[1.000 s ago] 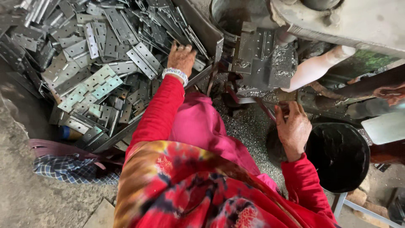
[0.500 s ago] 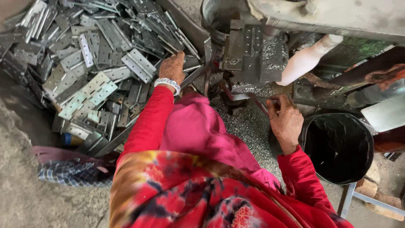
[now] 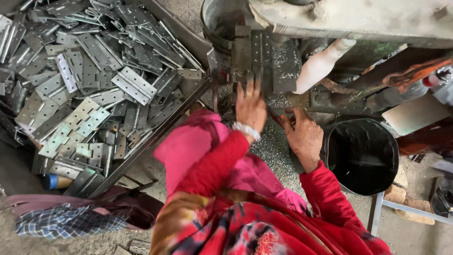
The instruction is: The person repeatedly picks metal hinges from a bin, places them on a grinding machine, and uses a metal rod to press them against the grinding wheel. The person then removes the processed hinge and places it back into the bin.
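Swinging across from the hinge pile [image 3: 94, 89], the left hand [image 3: 250, 106] now reaches the press block [image 3: 257, 59], fingers spread flat on the metal, gripping nothing visible. Right hand [image 3: 304, 137] rests loosely curled just below it. Best seat the piece squarely with fingertips clear of the die.

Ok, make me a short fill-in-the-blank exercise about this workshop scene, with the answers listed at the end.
1. The left hand reaches up to the metal block of the ____.
2. The heap of metal hinges lies to the person's ____.
3. The bucket beside the right hand is coloured ____.
4. On the left wrist sits a ____.

Missing words: machine; left; black; bracelet
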